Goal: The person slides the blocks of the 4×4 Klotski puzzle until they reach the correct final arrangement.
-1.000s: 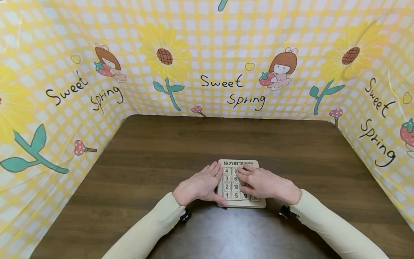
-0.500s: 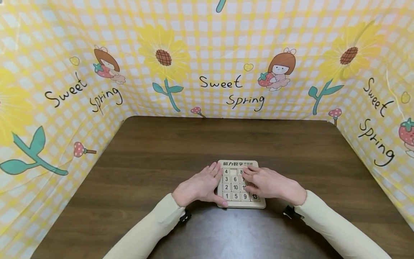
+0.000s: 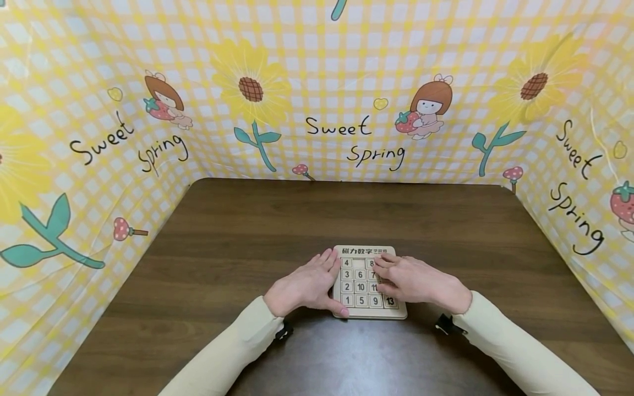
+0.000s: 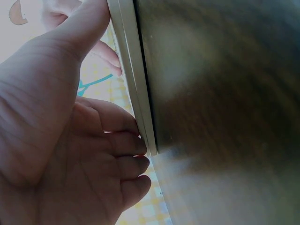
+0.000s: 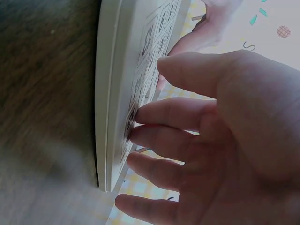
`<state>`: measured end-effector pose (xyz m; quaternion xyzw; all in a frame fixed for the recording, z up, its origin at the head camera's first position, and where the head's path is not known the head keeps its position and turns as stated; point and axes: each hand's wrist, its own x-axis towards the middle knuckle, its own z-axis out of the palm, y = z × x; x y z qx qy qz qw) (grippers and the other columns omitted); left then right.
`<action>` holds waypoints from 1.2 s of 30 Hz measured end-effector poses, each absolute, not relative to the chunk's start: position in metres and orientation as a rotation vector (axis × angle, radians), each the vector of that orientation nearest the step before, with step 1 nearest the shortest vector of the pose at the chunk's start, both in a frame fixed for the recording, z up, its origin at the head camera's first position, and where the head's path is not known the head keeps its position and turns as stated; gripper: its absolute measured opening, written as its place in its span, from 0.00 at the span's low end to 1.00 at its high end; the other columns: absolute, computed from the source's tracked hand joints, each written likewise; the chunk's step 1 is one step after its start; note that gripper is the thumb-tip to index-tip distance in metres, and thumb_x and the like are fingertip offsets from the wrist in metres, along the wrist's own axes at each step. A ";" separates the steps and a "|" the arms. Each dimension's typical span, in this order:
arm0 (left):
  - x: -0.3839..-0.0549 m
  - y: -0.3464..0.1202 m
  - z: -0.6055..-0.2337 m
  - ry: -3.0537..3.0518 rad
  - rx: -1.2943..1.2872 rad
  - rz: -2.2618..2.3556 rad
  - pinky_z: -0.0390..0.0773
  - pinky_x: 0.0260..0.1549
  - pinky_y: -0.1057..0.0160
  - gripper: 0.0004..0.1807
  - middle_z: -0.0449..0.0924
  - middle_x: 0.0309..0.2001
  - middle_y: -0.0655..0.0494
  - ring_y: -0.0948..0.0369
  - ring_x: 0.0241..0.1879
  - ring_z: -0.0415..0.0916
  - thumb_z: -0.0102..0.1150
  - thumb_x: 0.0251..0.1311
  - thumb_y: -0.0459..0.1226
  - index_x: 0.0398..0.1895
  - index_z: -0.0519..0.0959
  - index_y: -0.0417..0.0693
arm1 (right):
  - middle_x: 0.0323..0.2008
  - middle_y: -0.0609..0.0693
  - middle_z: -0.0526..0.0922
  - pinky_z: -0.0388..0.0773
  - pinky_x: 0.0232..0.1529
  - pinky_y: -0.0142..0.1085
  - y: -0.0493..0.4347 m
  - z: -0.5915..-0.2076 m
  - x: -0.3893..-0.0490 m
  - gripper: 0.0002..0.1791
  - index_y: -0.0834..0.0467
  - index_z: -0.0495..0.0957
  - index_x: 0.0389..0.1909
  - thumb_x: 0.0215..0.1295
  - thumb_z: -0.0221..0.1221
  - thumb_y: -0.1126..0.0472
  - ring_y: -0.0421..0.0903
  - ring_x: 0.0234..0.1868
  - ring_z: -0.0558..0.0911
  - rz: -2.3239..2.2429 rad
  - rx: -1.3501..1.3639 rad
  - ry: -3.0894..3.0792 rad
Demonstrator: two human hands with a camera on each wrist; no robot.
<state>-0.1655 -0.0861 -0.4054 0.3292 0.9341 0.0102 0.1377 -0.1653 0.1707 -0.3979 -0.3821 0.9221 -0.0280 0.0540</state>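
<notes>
A wooden number sliding puzzle (image 3: 369, 313) lies flat on the brown table, its printed heading at the far edge. My left hand (image 3: 307, 281) lies along its left side, with the fingers against the edge and the thumb on the near left corner. In the left wrist view, those fingertips (image 4: 140, 164) meet the board's side. My right hand (image 3: 418, 279) reaches over the right columns, fingertips touching tiles in the top row beside the 8 tile (image 3: 370, 263). A gap shows between the 4 tile (image 3: 346, 263) and the 8. The right hand hides several tiles.
The dark wood-grain table (image 3: 267, 220) extends around the puzzle. A yellow checked cloth (image 3: 327, 71) with flowers and lettering rises along the table's back and both sides.
The 8 tile has slid right along the top row, leaving a gap beside the 4. My right hand has shifted slightly right with it. The left hand has stayed put.
</notes>
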 end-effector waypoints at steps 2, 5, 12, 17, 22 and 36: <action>-0.165 -0.086 -0.405 2.702 0.951 0.029 0.50 0.77 0.53 0.65 0.42 0.78 0.38 0.47 0.79 0.41 0.58 0.47 0.73 0.76 0.51 0.36 | 0.65 0.62 0.74 0.73 0.62 0.56 0.169 -0.397 -0.165 0.27 0.64 0.74 0.62 0.69 0.57 0.51 0.60 0.69 0.70 -0.069 -1.174 2.807; -0.166 -0.086 -0.406 2.704 0.951 0.025 0.50 0.77 0.53 0.65 0.42 0.78 0.38 0.47 0.79 0.41 0.58 0.47 0.73 0.76 0.51 0.36 | 0.65 0.62 0.74 0.74 0.61 0.56 0.165 -0.395 -0.164 0.27 0.64 0.75 0.62 0.70 0.57 0.51 0.59 0.69 0.70 -0.043 -1.200 2.811; -0.165 -0.087 -0.407 2.705 0.946 0.035 0.49 0.77 0.52 0.66 0.41 0.78 0.38 0.48 0.79 0.40 0.58 0.47 0.73 0.76 0.50 0.36 | 0.65 0.60 0.75 0.73 0.63 0.56 0.149 -0.394 -0.163 0.28 0.63 0.73 0.63 0.70 0.56 0.50 0.58 0.69 0.71 0.004 -1.293 2.800; -0.166 -0.087 -0.407 2.710 0.953 0.021 0.49 0.77 0.53 0.65 0.42 0.78 0.38 0.48 0.79 0.41 0.58 0.47 0.73 0.76 0.51 0.36 | 0.65 0.60 0.75 0.72 0.65 0.54 0.140 -0.395 -0.166 0.29 0.63 0.72 0.65 0.70 0.56 0.49 0.58 0.69 0.70 0.003 -1.336 2.790; -0.166 -0.086 -0.406 2.707 0.958 0.013 0.50 0.77 0.52 0.65 0.42 0.78 0.38 0.47 0.79 0.41 0.57 0.48 0.73 0.76 0.51 0.36 | 0.68 0.61 0.71 0.68 0.68 0.53 0.133 -0.395 -0.170 0.30 0.64 0.70 0.67 0.71 0.55 0.49 0.60 0.70 0.68 -0.051 -1.306 2.757; -0.166 -0.085 -0.406 2.708 0.958 -0.003 0.50 0.77 0.52 0.65 0.42 0.78 0.38 0.47 0.79 0.42 0.57 0.48 0.73 0.76 0.52 0.35 | 0.70 0.60 0.68 0.66 0.69 0.56 0.130 -0.398 -0.173 0.31 0.62 0.68 0.69 0.72 0.53 0.47 0.61 0.72 0.65 -0.052 -1.231 2.731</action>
